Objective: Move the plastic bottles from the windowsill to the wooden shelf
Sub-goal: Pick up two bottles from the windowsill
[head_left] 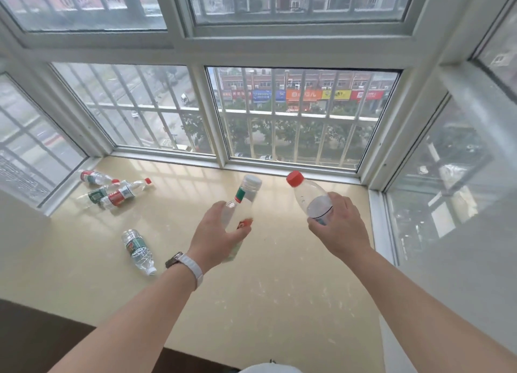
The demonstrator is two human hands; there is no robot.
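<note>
Left hand (215, 232), right hand (341, 227): 2 bottles (242, 202) (312, 202) gripped, seemingly.

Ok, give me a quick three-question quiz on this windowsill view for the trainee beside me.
1. True or false: the left hand holds the red-capped bottle.
2. How many bottles lie flat on the windowsill? A two, B four, C six.
3. Fill in: the lone bottle nearest the person has a ___ cap.
Key: 1 false, the right hand holds it; the left grips the grey-capped bottle. 2 B: three corner bottles plus the lone one. 3 white.
</note>
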